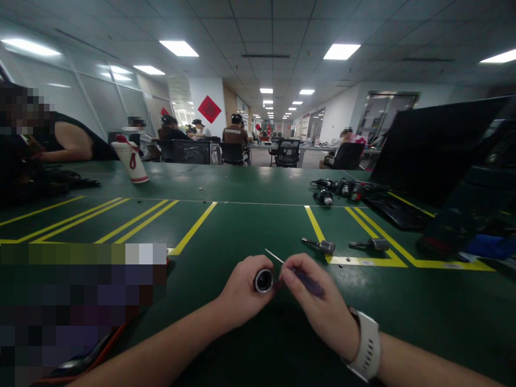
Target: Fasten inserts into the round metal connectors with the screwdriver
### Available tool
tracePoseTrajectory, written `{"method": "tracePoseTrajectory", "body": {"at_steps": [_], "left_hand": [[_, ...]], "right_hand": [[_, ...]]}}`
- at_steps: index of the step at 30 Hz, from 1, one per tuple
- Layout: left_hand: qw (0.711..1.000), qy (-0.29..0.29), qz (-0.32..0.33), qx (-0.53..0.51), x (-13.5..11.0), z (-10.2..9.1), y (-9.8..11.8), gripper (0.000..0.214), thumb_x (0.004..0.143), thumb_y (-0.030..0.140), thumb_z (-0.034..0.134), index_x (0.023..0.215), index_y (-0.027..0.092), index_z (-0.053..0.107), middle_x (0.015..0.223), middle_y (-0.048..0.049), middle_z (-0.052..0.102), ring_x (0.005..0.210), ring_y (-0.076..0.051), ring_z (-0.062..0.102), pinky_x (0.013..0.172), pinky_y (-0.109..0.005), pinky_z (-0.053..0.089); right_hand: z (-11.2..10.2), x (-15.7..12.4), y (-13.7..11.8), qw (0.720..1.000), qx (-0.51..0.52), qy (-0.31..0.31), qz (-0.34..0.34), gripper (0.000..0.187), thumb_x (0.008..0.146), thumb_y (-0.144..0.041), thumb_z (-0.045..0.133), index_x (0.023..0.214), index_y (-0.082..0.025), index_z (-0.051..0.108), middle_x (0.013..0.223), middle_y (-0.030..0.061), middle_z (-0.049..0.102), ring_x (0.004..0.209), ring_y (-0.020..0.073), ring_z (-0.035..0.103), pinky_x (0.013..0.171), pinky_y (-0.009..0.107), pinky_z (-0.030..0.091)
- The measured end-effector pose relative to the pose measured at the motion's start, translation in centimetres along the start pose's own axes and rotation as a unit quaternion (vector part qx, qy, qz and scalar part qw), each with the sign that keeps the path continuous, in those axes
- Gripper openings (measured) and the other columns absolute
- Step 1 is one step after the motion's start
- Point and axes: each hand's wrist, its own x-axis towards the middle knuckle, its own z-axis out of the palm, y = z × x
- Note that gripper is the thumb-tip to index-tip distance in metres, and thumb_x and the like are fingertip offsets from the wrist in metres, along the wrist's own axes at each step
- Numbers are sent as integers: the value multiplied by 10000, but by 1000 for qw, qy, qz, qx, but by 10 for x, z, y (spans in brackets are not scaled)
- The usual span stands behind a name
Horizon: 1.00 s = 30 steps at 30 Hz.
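Note:
My left hand point(244, 285) is closed around a dark cylindrical part point(264, 281), whose round, metal-rimmed hollow end faces me. The rest of that part is hidden by the fingers. Close beside it, my right hand point(312, 293) grips a screwdriver point(308, 282) by its dark purplish handle. Its thin metal shaft points up and left, with the tip behind the cylinder and apart from it. Beyond the right hand, a dark cylindrical piece with a thin shaft point(327, 246) and a similar piece point(379, 245) lie on the table. Two tiny metal bits, perhaps screws point(348, 259), are near them.
The green table point(250, 223) carries yellow tape lines. Dark cabled devices point(325, 197) lie at the back right, before a large black screen point(427, 156). A white cup point(131, 161) stands at the back left, near a person leaning on the table. A dark bottle point(451, 215) is at right.

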Motion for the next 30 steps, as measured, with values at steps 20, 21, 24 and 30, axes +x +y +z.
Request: {"method": "tracePoseTrajectory", "body": {"at_steps": [20,21,24,30], "left_hand": [[996,-23,75,48,-3,5,-2,610,647,131,655,1194,233,405,1255,-102,491,1170,-290,445,990,-475,354],[996,2,69,58,-3,5,-3,663,655,145,661,1240,238,364,1320,-112,435,1230,-297,390,1025,-491,320],[996,37,44,75,-3,5,-5,730,685,198,672,1308,256,296,1407,-109,334,1300,-300,303,1059,-513,284],[999,8,3,50,-3,3,-6,681,737,234,645,1325,301,307,1420,-81,341,1293,-308,333,1040,-552,308]], "right_hand": [[-10,3,-1,937,-273,-35,-215,191,728,-103,522,865,-212,446,862,49,533,761,195,522,649,317,431],[-14,6,-1,936,-274,-12,-221,186,729,-102,520,855,-214,440,855,47,527,765,194,525,655,317,433],[-31,22,3,924,-296,69,-233,176,737,-120,526,837,-222,424,849,43,524,769,189,539,673,312,446],[-92,57,31,877,-400,219,-151,136,734,-231,547,828,-215,452,826,56,533,753,219,541,653,327,436]]}}
